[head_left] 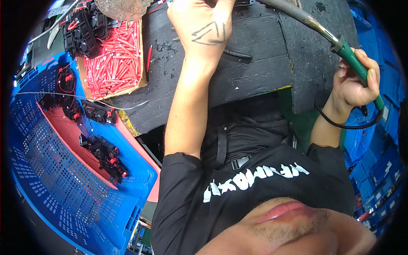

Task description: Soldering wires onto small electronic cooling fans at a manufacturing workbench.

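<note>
My right hand (356, 85) is wrapped round the green handle of a soldering iron (351, 60). The iron's metal barrel slants up and left over the bench, and its tip lies beyond the top edge. My left hand (203, 27) is over the dark workbench (263, 55) at the top, back up, with a drawn mark on it. Its fingers are curled and partly cut off by the frame; what they hold is hidden. A dark edge of some part shows just right of them. Below that hand lies a short black rod-like piece (237, 55).
Left of my left arm stands a cardboard box (143, 76) full of short red tube-like pieces (112, 63). Black fans (83, 36) are stacked beside it. A blue perforated crate (55, 170) holds wired black parts (104, 157). A black cord (352, 126) loops below the iron; blue bins (378, 157) stand right.
</note>
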`<act>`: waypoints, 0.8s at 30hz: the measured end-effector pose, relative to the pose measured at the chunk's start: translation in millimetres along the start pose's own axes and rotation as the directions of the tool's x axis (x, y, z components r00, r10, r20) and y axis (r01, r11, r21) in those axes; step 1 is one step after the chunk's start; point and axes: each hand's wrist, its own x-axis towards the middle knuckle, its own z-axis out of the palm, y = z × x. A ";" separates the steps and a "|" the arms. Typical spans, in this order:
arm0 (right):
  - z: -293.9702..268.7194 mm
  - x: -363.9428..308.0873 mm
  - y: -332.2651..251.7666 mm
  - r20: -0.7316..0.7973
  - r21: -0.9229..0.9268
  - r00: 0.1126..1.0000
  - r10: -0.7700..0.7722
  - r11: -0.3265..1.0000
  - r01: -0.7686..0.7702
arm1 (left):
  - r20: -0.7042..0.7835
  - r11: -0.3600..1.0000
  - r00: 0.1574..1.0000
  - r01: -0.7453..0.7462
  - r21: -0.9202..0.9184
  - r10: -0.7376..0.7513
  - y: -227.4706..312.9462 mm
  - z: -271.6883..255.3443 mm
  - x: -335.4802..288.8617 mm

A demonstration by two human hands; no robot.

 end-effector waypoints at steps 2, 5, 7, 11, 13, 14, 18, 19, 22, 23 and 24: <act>-3.5 -0.3 -0.3 -0.050 -0.117 0.998 0.025 0.993 -0.031 | -0.002 1.000 1.000 -0.005 -0.002 0.005 0.0 0.8 0.3; -9.8 3.9 1.6 -0.087 -0.093 0.996 0.033 0.995 -0.041 | 0.005 0.999 0.999 0.037 -0.040 -0.037 -0.2 1.4 -0.1; -19.0 10.2 6.3 -0.045 -0.001 0.997 0.061 0.998 -0.061 | 0.016 0.999 0.999 0.043 -0.031 -0.042 -0.4 0.0 0.6; -26.9 22.1 25.4 -0.035 0.141 0.990 0.137 0.981 -0.131 | -0.003 0.998 0.998 0.065 -0.024 -0.065 -0.9 -0.2 -0.7; -49.6 33.1 31.6 0.007 0.326 0.961 0.276 0.908 -0.263 | 0.002 0.997 0.997 0.071 -0.013 -0.071 0.4 0.9 0.0; -46.9 35.5 35.3 0.016 0.351 0.962 0.272 0.899 -0.260 | 0.007 0.997 0.997 0.081 0.006 -0.081 1.2 1.1 -0.2; -50.6 43.5 59.2 0.139 0.514 0.918 0.373 0.765 -0.388 | 0.029 1.000 0.999 0.029 -0.003 -0.029 0.0 2.3 1.2; -57.6 43.9 66.5 0.142 0.528 0.907 0.396 0.745 -0.408 | 0.026 0.994 0.994 0.105 0.010 -0.106 3.7 3.9 0.4; 1.3 32.0 58.0 -0.302 0.455 0.815 0.495 0.826 -0.333 | 0.030 0.989 0.991 0.128 0.069 -0.130 5.2 -2.6 0.7; 3.3 31.2 56.9 -0.311 0.460 0.814 0.491 0.827 -0.323 | 0.032 0.991 0.995 0.093 0.092 -0.096 7.6 -2.8 1.2; 3.6 29.8 57.0 -0.303 0.443 0.825 0.477 0.837 -0.321 | 0.041 0.993 0.995 0.093 0.074 -0.096 11.0 -2.2 2.4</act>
